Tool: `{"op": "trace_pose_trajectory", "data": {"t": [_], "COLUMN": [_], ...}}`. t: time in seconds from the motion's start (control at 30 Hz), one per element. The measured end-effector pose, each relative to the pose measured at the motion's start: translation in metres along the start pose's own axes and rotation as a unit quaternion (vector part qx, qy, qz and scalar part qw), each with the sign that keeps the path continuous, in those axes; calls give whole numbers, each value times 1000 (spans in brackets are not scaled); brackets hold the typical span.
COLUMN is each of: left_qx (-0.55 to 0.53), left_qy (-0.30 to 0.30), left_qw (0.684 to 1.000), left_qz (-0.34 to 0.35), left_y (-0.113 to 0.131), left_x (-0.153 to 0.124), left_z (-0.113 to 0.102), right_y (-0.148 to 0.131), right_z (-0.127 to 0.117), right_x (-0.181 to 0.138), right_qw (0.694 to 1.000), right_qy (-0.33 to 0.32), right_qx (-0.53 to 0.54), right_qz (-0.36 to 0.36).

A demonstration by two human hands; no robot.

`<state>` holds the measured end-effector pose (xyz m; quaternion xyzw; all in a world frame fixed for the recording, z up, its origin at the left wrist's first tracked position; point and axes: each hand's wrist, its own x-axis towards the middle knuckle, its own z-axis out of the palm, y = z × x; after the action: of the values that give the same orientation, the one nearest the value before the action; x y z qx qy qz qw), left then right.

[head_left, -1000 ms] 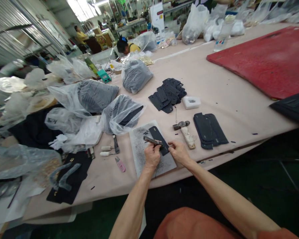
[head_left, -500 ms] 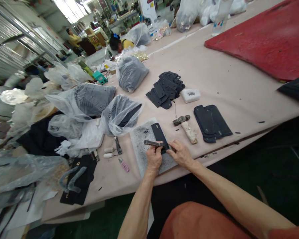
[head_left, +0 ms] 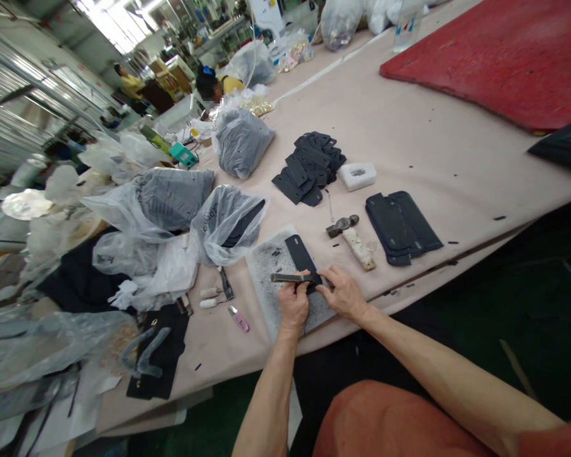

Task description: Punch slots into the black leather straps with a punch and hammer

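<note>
My left hand (head_left: pixel 292 308) is closed round a dark metal punch (head_left: pixel 285 278), which is tilted over a black panel (head_left: pixel 299 251) with a slot near its far end. This panel lies on a speckled white cutting board (head_left: pixel 261 279). From the right, my right hand (head_left: pixel 345 293) pinches the panel's near edge beside the punch's tip, though the fingertips partly hide the contact. Several small black offcuts (head_left: pixel 276 252) are on the board. A hammer (head_left: pixel 354 241) with a wrapped handle rests to the right of it.
Slotted black panels (head_left: pixel 402 227) are stacked right of the hammer, and a loose heap (head_left: pixel 309 166) lies behind. A white block (head_left: pixel 358 176) stands near the heap. Pink snips (head_left: pixel 238 318) and white-handled tools (head_left: pixel 214 297) lie left. Plastic bags (head_left: pixel 228 225) crowd the left side.
The camera view has shifted slightly, moving the table contents a little to the left. Both hands keep nearly the same hold, and the punch looks slightly more level.
</note>
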<state>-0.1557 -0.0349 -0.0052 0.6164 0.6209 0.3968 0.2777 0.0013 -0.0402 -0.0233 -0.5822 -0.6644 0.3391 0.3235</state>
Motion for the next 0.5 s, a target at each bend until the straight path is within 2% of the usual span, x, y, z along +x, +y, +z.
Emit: {"op": "trace_pose_trajectory", "data": {"t": [0.23,0.5], "left_qx": [23,116], "left_qy": [0,-1], "left_qw": [1000,989], "left_qz": [11,92], "left_y": [-2,-5], "left_x": [-1,-2], "left_z": [3,10], "right_y": [0,-2], "right_z": [-1,-3], "right_x": [1,0], "right_qw": [1000,1000], "right_qy": [-3,-18], "right_qx": [3,1], "right_qz": [0,-9]}}
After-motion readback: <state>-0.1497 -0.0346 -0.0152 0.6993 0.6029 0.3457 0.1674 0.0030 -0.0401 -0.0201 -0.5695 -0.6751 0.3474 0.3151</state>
